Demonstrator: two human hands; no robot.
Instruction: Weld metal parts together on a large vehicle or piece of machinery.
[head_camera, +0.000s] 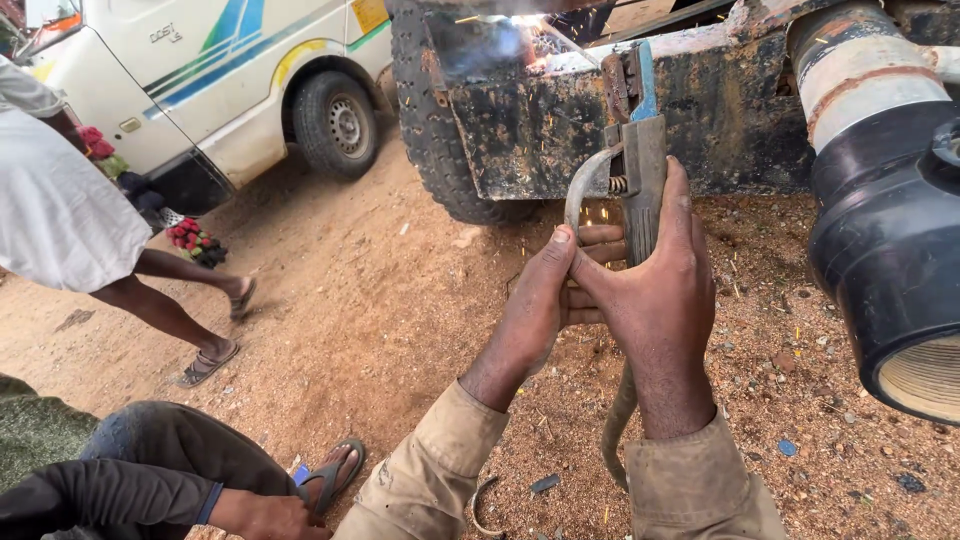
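My right hand (665, 290) is wrapped around the handle of a welding electrode holder (640, 165), whose jaws and blue lever point up toward a rusty, muddy vehicle frame (560, 120). A thin rod runs from the jaws to a bright spark and smoke (525, 40) on the frame's top edge. My left hand (540, 300) closes against the right one from the left, its thumb on the curved grey cable (580, 190) that loops off the holder. The cable then drops between my wrists to the ground.
A large black pipe with a ribbed mouth (890, 250) hangs at the right. A knobbly tyre (430, 120) stands left of the frame. A white van (220, 80) is parked at the back left. One person walks past in sandals (205, 365); another crouches at the lower left (150, 470).
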